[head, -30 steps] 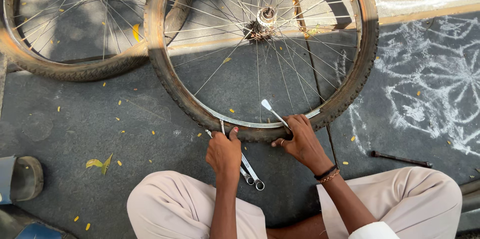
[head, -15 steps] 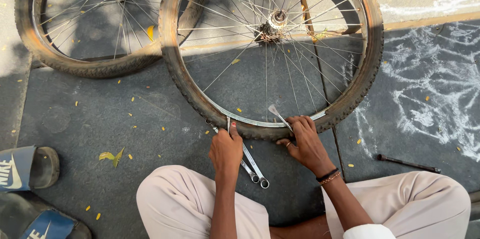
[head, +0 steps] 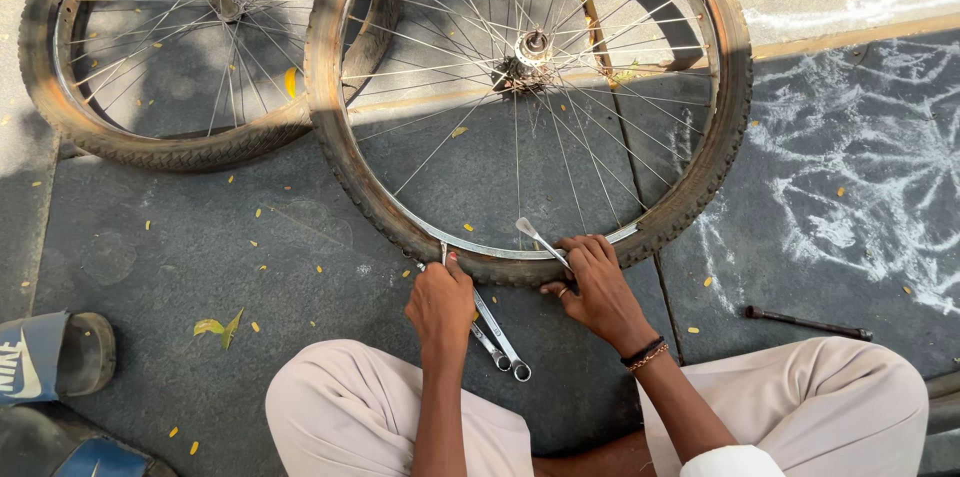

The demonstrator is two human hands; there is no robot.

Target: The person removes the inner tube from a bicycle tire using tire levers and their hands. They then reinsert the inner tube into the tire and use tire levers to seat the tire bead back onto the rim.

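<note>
— Moved much over the last second?

— Hardly. Left hand [head: 440, 302] kept to the near arc of the big wheel's tyre [head: 340, 157], curled shut round a thin metal tool [head: 443, 253] tucked in at the rim [head: 480, 250]. Right hand [head: 600, 287] sat just to the right of it on the same arc, fingers pressed together over the rubber, pinching the shank of a flat lever [head: 535, 237].

— And the lever itself?

— Dropped a little lower and nearer than half a second before, spoon end poking up just inside the rim. Meant the prying at that spot was going on, not finished; tyre looked seated on the rim all round, as far as could be told.

— Wheel's place?

— Lay flat on the dark pavement [head: 200, 257], hub [head: 530, 47] far from the knees, overlapping a second wheel [head: 60, 117] at far left. Seemed shifted in the picture, though likelier from the head turning than from the wheel.

— Anything else close by?

— Two ring spanners [head: 500, 342] lay crossed on the ground under the left hand, untouched. Off to the right, a dark rod [head: 805, 322] near the white chalk pattern [head: 860, 137]; at near left, a sandal [head: 50, 357].
</note>
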